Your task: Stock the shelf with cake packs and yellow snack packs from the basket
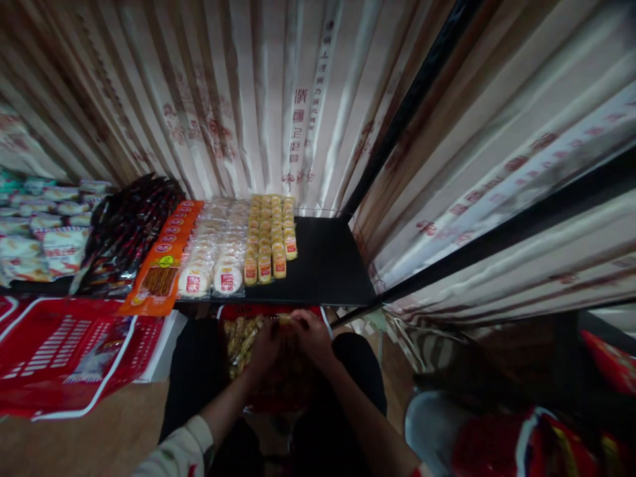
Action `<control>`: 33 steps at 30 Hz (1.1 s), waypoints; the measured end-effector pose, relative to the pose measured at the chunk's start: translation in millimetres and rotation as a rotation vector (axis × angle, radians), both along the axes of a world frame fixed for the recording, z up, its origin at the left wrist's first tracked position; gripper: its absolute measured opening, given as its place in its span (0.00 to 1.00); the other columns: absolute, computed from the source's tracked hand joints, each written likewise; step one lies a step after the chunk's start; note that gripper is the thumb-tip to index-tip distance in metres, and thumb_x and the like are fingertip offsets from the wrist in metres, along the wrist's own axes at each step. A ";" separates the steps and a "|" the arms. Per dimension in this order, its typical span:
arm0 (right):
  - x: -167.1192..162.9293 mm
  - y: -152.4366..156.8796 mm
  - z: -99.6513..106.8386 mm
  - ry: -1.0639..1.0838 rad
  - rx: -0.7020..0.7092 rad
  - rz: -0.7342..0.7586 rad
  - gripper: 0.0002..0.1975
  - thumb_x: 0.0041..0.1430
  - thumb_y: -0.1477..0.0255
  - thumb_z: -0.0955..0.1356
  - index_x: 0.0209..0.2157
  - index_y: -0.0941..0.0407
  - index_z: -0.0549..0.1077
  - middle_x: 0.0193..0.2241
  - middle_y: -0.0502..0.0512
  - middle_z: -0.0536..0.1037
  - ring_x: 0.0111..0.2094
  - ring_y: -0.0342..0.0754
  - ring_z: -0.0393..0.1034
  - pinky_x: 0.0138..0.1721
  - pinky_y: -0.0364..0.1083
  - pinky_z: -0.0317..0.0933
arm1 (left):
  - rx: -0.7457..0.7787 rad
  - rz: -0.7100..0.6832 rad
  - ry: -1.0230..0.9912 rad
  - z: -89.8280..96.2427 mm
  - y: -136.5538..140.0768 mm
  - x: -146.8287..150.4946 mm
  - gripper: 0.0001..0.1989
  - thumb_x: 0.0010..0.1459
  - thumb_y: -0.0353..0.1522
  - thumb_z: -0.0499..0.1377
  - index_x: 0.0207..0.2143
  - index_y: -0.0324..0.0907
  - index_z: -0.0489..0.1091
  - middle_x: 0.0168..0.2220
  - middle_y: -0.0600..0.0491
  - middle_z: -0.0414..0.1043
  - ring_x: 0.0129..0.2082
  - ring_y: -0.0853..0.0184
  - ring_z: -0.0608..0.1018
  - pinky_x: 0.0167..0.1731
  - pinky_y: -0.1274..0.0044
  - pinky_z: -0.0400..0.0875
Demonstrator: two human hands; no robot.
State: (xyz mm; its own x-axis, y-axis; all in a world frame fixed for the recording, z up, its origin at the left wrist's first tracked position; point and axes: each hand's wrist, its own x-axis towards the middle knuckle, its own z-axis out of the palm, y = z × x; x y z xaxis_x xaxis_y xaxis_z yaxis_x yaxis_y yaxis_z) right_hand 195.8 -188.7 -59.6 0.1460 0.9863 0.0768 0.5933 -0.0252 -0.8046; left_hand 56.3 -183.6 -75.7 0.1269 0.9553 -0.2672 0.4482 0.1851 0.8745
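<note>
My left hand (267, 339) and my right hand (314, 336) are close together over a red shopping basket (322, 317) between my knees. Between my closed fingers is a small yellowish wrapped snack (283, 318), dim and partly hidden. Several similar yellow wrapped snacks (241, 341) lie in the left side of the basket; its right side is in shadow. Just beyond, the black shelf (325, 265) bears upright rows of yellow snack packs (265, 265). Beside those stand rows of round white crackers (228, 277) in clear wrappers.
Farther left on the shelf are an orange snack packet (161, 258), dark shiny packets (130, 228) and white snack bags (62, 248). Another red basket (54, 344) stands at lower left. Black metal bars (412, 93) and a curtain (268, 86) border the shelf.
</note>
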 end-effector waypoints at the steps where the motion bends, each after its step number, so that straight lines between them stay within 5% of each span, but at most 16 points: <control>1: -0.1 -1.5 3.0 0.043 0.010 -0.016 0.07 0.53 0.70 0.64 0.32 0.53 0.73 0.31 0.51 0.77 0.34 0.45 0.72 0.39 0.44 0.66 | 0.017 -0.002 0.004 3.5 -2.4 0.3 0.11 0.54 0.29 0.52 0.40 0.39 0.68 0.39 0.49 0.74 0.38 0.67 0.75 0.40 0.76 0.67; 8: -4.2 -10.9 9.0 0.287 -0.038 -0.160 0.16 0.48 0.66 0.67 0.41 0.55 0.71 0.30 0.51 0.77 0.29 0.45 0.73 0.34 0.46 0.69 | 0.066 0.056 -0.055 33.1 -5.0 2.9 0.06 0.55 0.28 0.51 0.33 0.39 0.66 0.31 0.52 0.74 0.31 0.69 0.75 0.35 0.78 0.67; 16: 4.9 -11.2 12.8 0.359 -0.056 -0.057 0.14 0.51 0.65 0.65 0.39 0.56 0.72 0.32 0.54 0.78 0.33 0.47 0.74 0.39 0.47 0.69 | 0.043 0.053 -0.124 57.1 2.6 13.2 0.08 0.56 0.29 0.52 0.36 0.39 0.68 0.34 0.51 0.75 0.33 0.70 0.76 0.34 0.79 0.69; 21: 12.9 -7.5 34.4 0.175 -0.069 -0.066 0.14 0.55 0.64 0.62 0.39 0.55 0.73 0.33 0.54 0.78 0.35 0.48 0.73 0.41 0.49 0.68 | 0.030 0.076 -0.101 64.4 9.6 22.6 0.09 0.56 0.32 0.53 0.37 0.38 0.69 0.32 0.51 0.75 0.31 0.71 0.76 0.28 0.82 0.69; 26: 18.5 -9.2 51.3 -0.237 0.216 -0.100 0.23 0.53 0.73 0.64 0.53 0.55 0.67 0.50 0.60 0.70 0.51 0.54 0.64 0.52 0.55 0.60 | -0.048 0.048 -0.165 64.1 16.4 25.8 0.10 0.54 0.30 0.51 0.37 0.39 0.69 0.24 0.55 0.71 0.21 0.71 0.74 0.17 0.83 0.64; 30: 21.7 -3.6 46.7 -0.237 0.264 0.096 0.19 0.58 0.77 0.59 0.47 0.54 0.72 0.45 0.58 0.72 0.48 0.50 0.65 0.51 0.52 0.62 | -0.119 0.014 -0.300 62.4 22.8 28.7 0.10 0.53 0.25 0.51 0.35 0.38 0.70 0.23 0.56 0.70 0.21 0.75 0.72 0.20 0.85 0.67; 33: 22.2 5.6 42.7 -0.184 0.245 0.089 0.16 0.57 0.76 0.60 0.44 0.55 0.74 0.44 0.60 0.70 0.46 0.50 0.67 0.49 0.50 0.64 | -0.113 0.023 -0.334 62.2 29.6 31.1 0.09 0.53 0.27 0.53 0.34 0.37 0.72 0.30 0.53 0.70 0.23 0.76 0.70 0.21 0.86 0.66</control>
